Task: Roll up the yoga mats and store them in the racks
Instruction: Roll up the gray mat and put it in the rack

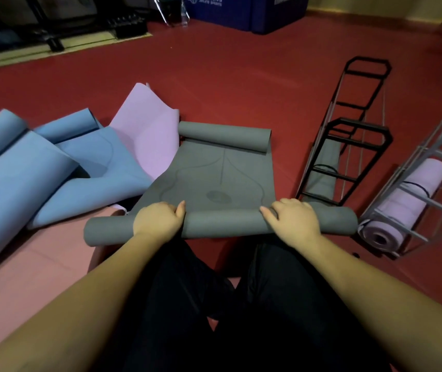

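Several soft rubber mats lie on the dark red smooth floor [241, 84] of this dim room. At the far left, dark gym equipment [53, 28] stands on a pale strip by the wall, and a blue printed box [241, 12] stands at the far middle. On the left the loosely curled light blue mats [40, 167] overlap each other, with a flat salmon pink mat [26, 269] under them and a pale lilac mat [144, 135] behind.

In the middle the grey yoga mat [214, 178] lies on the floor, its far end curled and its near end rolled into a tube. The left hand [158, 220] and the right hand [293, 220] rest on top of this roll, fingers curled over its front side, thumbs pointing inward.

To the right, a black metal wire rack [359, 130] lies on the floor with a rolled grey mat [324, 170] inside. Just beside it, a grey wire rack [413, 183] holds a rolled lilac mat [402, 205].
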Motion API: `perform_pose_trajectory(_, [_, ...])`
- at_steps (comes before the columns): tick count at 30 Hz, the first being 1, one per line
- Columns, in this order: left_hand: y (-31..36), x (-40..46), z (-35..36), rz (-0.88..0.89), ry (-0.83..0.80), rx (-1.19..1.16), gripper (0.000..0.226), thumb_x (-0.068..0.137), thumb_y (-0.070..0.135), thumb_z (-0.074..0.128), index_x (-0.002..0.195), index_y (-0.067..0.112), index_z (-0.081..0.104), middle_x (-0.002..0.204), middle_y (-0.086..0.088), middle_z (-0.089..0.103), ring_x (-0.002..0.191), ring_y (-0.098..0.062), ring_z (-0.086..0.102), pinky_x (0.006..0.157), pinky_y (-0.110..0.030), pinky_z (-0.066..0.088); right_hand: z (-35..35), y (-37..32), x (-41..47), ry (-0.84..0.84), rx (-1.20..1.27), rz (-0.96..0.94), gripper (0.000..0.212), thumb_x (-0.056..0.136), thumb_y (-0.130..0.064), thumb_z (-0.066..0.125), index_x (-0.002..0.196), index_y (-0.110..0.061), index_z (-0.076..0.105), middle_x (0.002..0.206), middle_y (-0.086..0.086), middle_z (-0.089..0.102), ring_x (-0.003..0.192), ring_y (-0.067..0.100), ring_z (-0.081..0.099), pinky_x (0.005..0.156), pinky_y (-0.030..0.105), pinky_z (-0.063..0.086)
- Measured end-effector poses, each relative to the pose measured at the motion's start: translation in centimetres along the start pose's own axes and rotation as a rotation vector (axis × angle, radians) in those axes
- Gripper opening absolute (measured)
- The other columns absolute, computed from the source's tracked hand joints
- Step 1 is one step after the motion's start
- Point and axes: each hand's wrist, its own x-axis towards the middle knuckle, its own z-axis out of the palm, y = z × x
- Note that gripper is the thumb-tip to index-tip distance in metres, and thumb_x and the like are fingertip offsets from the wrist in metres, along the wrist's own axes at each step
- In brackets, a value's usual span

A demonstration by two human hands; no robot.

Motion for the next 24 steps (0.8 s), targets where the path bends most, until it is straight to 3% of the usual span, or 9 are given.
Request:
perform_pose_trajectory(4, [0.2, 0.1, 0.2, 0.011, 0.009, 0.014, 0.063, 0.102, 0.052, 0.025, 0.084, 0.015, 0.073, 0.097, -0.011, 0.071, 0.092, -0.032, 0.065, 0.074, -0.035, 0.043, 0.3, -0.2, -0.7, 0.074, 0.035, 0.050, 0.062, 0.093, -0.060, 0.026, 0.076, -0.016, 0.068, 0.075, 0.004, 0.065, 0.076, 0.030, 0.062, 0.069, 0.037, 0.042])
perform_pose_trajectory(7, [0.4, 0.3, -0.2, -0.008, -0.027, 0.015, 0.067, 0.101, 0.055, 0.022, 0.085, 0.016, 0.074, 0.096, -0.011, 0.071, 0.091, -0.032, 0.064, 0.073, -0.035, 0.042, -0.3, 0.3, 0.0, 0.053, 0.050, 0.052, 0.062, 0.091, -0.062, 0.024, 0.078, -0.015, 0.063, 0.081, 0.007, 0.067, 0.081, 0.031, 0.063, 0.070, 0.038, 0.041])
perform_pose_trajectory(10, [0.3, 0.3, -0.5, -0.016, -0.042, 0.016, 0.069, 0.101, 0.056, 0.019, 0.089, 0.016, 0.074, 0.098, -0.010, 0.071, 0.093, -0.032, 0.064, 0.075, -0.035, 0.042, -1.0, 0.5, 0.5, 0.026, 0.092, 0.038, 0.050, 0.096, -0.058, 0.035, 0.079, -0.017, 0.056, 0.087, 0.007, 0.066, 0.088, 0.031, 0.061, 0.072, 0.037, 0.037])
perform_pose_trajectory(14, [0.4, 0.3, -1.7, -0.030, -0.079, 0.032, 0.070, 0.102, 0.055, 0.019, 0.097, 0.013, 0.075, 0.108, -0.014, 0.070, 0.101, -0.033, 0.064, 0.076, -0.036, 0.039, -2.3, 0.4, 1.2, -0.017, 0.096, 0.063, 0.054, 0.096, -0.061, 0.034, 0.070, -0.017, 0.054, 0.079, 0.003, 0.063, 0.083, 0.027, 0.062, 0.061, 0.034, 0.033])
perform_pose_trajectory(20, [0.3, 0.9, -5.2, -0.064, -0.261, -0.064, 0.056, 0.104, 0.041, 0.022, 0.126, 0.005, 0.059, 0.134, -0.023, 0.056, 0.120, -0.036, 0.055, 0.098, -0.039, 0.042, -6.2, 1.0, 2.4, -0.258, 0.095, 0.074, 0.058, 0.095, -0.066, 0.026, 0.074, -0.024, 0.061, 0.092, 0.006, 0.068, 0.092, 0.028, 0.062, 0.072, 0.034, 0.047])
perform_pose_trajectory(24, [1.0, 0.8, -5.2, -0.069, -0.476, -0.131, 0.054, 0.107, 0.034, 0.022, 0.140, 0.002, 0.050, 0.150, -0.023, 0.042, 0.136, -0.033, 0.043, 0.110, -0.034, 0.031, -6.6, 1.5, 2.2, -0.533, 0.118, 0.051, 0.074, 0.096, -0.064, 0.021, 0.111, -0.011, 0.071, 0.119, 0.016, 0.065, 0.106, 0.031, 0.060, 0.089, 0.036, 0.048])
